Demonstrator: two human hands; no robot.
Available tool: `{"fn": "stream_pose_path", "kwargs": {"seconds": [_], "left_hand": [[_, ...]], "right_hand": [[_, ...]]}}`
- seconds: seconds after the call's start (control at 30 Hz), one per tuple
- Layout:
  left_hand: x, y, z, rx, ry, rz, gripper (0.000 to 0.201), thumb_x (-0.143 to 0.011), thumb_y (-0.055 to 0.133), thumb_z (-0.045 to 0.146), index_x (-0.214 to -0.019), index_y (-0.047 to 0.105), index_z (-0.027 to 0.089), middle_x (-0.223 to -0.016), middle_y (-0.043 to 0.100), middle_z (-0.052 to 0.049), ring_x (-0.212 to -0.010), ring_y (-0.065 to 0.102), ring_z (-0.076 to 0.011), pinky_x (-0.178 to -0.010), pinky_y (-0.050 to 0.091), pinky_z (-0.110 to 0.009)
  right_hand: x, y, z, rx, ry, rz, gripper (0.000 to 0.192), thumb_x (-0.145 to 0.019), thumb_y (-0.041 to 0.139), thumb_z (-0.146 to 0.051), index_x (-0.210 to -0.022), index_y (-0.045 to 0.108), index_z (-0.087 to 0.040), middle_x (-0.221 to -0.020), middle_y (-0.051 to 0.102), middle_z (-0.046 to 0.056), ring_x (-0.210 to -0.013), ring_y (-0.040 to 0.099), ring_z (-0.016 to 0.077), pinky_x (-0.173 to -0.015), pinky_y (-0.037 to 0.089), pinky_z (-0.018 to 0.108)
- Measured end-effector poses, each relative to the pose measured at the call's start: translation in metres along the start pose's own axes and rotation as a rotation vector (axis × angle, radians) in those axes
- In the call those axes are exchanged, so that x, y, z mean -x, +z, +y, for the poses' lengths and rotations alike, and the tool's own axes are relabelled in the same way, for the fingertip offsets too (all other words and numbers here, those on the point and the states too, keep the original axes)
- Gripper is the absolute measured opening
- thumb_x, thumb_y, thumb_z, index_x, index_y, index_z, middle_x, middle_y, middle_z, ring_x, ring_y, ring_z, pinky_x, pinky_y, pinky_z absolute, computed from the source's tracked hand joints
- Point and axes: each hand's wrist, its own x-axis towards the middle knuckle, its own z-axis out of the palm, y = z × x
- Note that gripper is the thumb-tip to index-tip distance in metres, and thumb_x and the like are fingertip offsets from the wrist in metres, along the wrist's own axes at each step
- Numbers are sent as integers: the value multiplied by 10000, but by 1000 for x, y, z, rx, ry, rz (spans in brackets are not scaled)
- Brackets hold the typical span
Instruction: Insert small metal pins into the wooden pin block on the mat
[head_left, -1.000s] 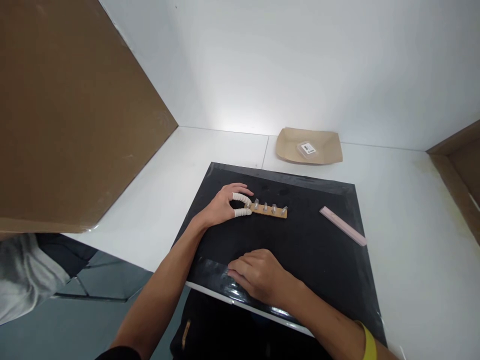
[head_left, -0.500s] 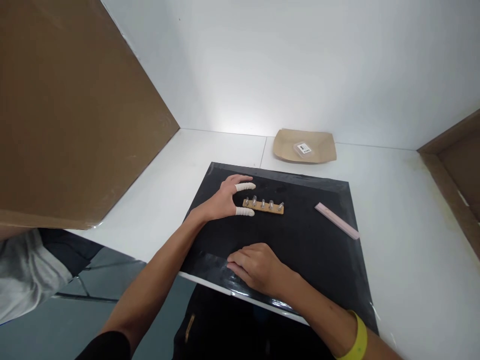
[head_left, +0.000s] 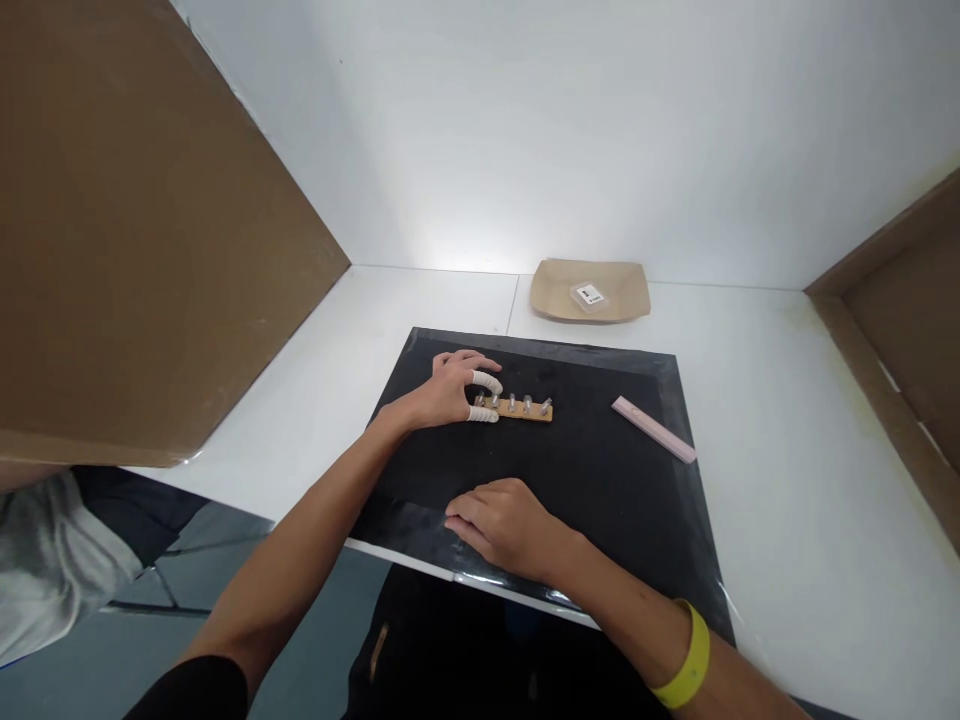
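Your black mat (head_left: 600, 480) covers the white table (head_left: 787, 400); on its far left part lies the wooden strip (head_left: 521, 411), tan and narrow, with a row of small metal pegs standing upright; your left hand (head_left: 450, 390) pinches its left end between two white-cotted fingers (head_left: 487, 381), which stood spread apart half a second ago; your right hand (head_left: 510, 525) rests flat and loose on the mat's near edge, holding nothing, as before.

Looks like an assembly workstation, probably factory or lab: white bench (head_left: 787, 420) with black work mat (head_left: 600, 480), cardboard partitions (head_left: 135, 230) both sides, paper parts tray (head_left: 589, 292).
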Motion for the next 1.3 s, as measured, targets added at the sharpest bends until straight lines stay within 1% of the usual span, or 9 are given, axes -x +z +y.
{"fn": "stream_pose_path", "kwargs": {"seconds": [0.17, 0.33, 0.63, 0.97, 1.17, 1.23, 1.3], "left_hand": [[-3, -1, -1, 16, -4, -27, 239, -778, 909, 376, -940, 774, 262, -1487, 648, -49, -1488, 430, -383, -1196, 215, -625], [-4, 0, -2, 22, 6, -23, 190, -789, 885, 379, -875, 769, 255, -1467, 662, -44, -1485, 424, -395, -1193, 206, -632], [-2, 3, -2, 29, 14, -9, 126, -832, 833, 361, -871, 766, 262, -1450, 677, -37, -1475, 438, -391, -1185, 206, -634], [-1, 6, -6, 15, 22, 7, 131, -831, 827, 355, -877, 756, 256, -1437, 686, -35, -1465, 461, -368, -1183, 204, -617], [0, 8, -8, 24, 33, 15, 87, -851, 798, 342, -841, 764, 263, -1443, 679, -24, -1467, 456, -368, -1183, 195, -622], [0, 9, -9, 30, 34, 22, 95, -856, 791, 355, -892, 766, 271, -1445, 677, -30, -1462, 463, -363, -1189, 193, -619], [1, 10, -10, 36, 33, 30, 190, -844, 807, 374, -1004, 759, 281, -1448, 676, -47, -1456, 475, -360, -1195, 194, -615]], "right_hand": [[-1, -1, -1, 19, 7, -32, 159, -1062, 596, -282, -972, 676, -178, -829, 759, -20, -712, 708, 144, -659, 428, 290], [-1, -1, -1, 34, 13, -58, 196, -1074, 574, -293, -942, 669, -182, -806, 756, -14, -722, 710, 144, -672, 429, 287], [-2, -2, -2, 32, 6, -76, 187, -1073, 577, -291, -958, 668, -175, -819, 760, -7, -723, 707, 151, -670, 430, 287], [-2, -2, -2, 33, 14, -88, 174, -1067, 592, -287, -950, 666, -181, -828, 768, -3, -734, 712, 142, -678, 447, 283], [-2, -1, -2, 28, 12, -87, 191, -1075, 573, -294, -957, 671, -180, -827, 765, -1, -742, 717, 148, -679, 446, 285], [-1, -1, -2, 25, 11, -86, 193, -1078, 567, -291, -960, 670, -179, -827, 766, 3, -742, 715, 147, -681, 445, 281], [-1, -1, -2, 23, 11, -86, 188, -1077, 570, -290, -963, 670, -179, -829, 768, 4, -740, 714, 146, -683, 447, 281]]}}
